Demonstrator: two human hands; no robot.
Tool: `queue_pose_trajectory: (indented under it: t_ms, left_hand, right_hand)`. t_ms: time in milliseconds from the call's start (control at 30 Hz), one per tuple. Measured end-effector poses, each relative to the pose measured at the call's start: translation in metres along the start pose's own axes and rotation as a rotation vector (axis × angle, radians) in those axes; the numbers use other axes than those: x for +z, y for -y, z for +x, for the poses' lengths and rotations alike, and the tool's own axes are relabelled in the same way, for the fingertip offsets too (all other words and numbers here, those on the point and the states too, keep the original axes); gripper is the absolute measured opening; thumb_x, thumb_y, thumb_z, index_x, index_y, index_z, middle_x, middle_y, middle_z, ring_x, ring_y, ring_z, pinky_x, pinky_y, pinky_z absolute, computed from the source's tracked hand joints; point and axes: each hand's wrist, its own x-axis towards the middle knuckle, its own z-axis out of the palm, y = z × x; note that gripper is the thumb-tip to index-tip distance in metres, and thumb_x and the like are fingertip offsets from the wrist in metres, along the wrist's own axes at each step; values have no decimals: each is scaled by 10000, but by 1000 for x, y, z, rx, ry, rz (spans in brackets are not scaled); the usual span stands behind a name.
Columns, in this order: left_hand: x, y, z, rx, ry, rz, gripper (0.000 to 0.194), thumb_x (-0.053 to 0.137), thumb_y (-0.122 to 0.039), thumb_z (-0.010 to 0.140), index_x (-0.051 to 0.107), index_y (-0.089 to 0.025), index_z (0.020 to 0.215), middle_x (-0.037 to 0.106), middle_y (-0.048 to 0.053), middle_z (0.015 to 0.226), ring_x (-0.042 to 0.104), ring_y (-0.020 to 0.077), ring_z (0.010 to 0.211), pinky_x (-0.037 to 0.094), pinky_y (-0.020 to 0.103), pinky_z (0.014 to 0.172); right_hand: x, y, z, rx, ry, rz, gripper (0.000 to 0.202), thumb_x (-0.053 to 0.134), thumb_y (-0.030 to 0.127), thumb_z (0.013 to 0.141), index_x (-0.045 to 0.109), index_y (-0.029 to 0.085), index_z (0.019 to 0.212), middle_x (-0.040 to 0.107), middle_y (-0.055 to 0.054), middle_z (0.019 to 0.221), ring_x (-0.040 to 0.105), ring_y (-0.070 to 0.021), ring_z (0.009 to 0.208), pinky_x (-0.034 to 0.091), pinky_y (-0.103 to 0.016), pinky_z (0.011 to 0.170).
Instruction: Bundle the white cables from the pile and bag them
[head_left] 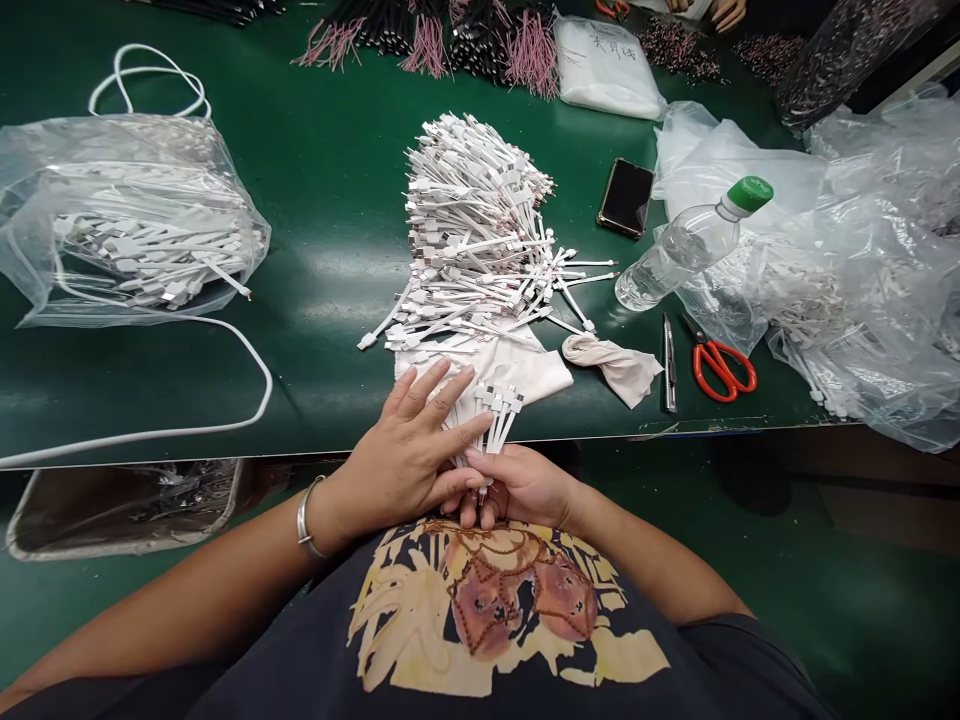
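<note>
Several short white cables (501, 405) form a small bundle at the table's front edge, their flat plugs pointing away from me. My right hand (534, 487) grips the lower part of this bundle, thumb on top and fingers curled beneath. My left hand (420, 445), with a metal bangle at the wrist, lies beside and partly over the bundle, fingers spread, its thumb near the cables' lower ends. Beyond my hands a white cloth (544, 372) lies on the table, and a large heap of white cables (472, 230) rests behind and partly on it.
A plastic bag of cables (150, 220) lies left, a loose white cord around it. To the right are a phone (626, 198), a bottle (679, 255), a crumpled cloth (616, 368), a cutter (669, 365), red-handled scissors (721, 368) and plastic bags (862, 260). Another person's hands (726, 12) show at the top.
</note>
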Motion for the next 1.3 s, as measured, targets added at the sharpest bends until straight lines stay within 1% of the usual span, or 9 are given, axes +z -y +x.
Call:
queue_pose_trajectory:
  t_ms: [133,367,467,567,633,900,1100,1200,1300]
  left_hand:
    - [-3,-2,3,-27,48,1,626,497,-614,796,485,-298,1336,191,136,1538,55,395,1409,118,581,1093]
    - [1,-1,-1,-33,-55,6,647,544,-602,772,533,-226,1299,277,152,1508,117,386,1403,142,567,1098]
    - [2,0,-2,-12,-79,-3,670,560,-605,759,511,-241,1319,243,149,1521,123,390,1401,142,568,1097]
    - [2,1,0,35,-43,-3,648,563,-581,772,474,-295,1347,176,125,1545,108,392,1404,124,572,1098]
    - [2,0,1,58,-19,-5,610,562,-566,782,487,-315,1333,164,105,1551,102,387,1406,107,570,1102]
    - [3,0,1,47,-16,-3,627,547,-606,767,521,-290,1308,175,109,1548,97,385,1407,91,571,1106]
    - [-2,-3,6,75,22,-35,680,523,-645,755,479,-306,1342,116,100,1560,63,387,1411,75,576,1105]
    - [-3,-5,11,105,61,-47,661,505,-641,771,476,-309,1342,118,100,1560,49,377,1415,63,582,1104]
    - [-3,-6,14,115,62,-71,669,502,-647,768,490,-289,1333,118,103,1559,55,387,1411,61,582,1105]
  right_hand:
    - [1,0,-1,-3,-9,-24,494,622,543,769,666,53,798,686,-105,764,647,-110,587,485,-147,453]
    - [1,-1,-2,-17,-41,4,486,672,531,727,664,65,862,683,-87,742,645,-113,568,491,-157,451]
    - [0,-1,-2,-12,-44,-1,489,687,532,709,666,63,845,684,-89,740,651,-119,571,492,-155,448]
    - [0,-1,-2,-9,-47,-26,487,685,533,711,665,52,781,683,-100,745,650,-115,573,489,-150,448]
    - [0,-2,-2,-12,-56,-35,477,693,524,708,663,52,768,678,-95,745,648,-112,571,484,-150,444]
    - [-1,-3,-1,-27,-39,-37,470,690,519,716,650,58,798,665,-78,745,645,-114,577,478,-160,446]
    - [-1,-3,-1,-33,-35,-10,462,717,514,690,621,88,840,626,-22,580,634,-134,532,475,-186,452]
    - [-2,-5,-1,-56,-34,-20,463,711,515,696,613,86,840,615,-17,541,618,-131,496,474,-194,450]
    - [-2,-5,-3,-65,-21,-17,436,712,497,704,612,91,828,611,-12,541,610,-125,490,469,-191,444]
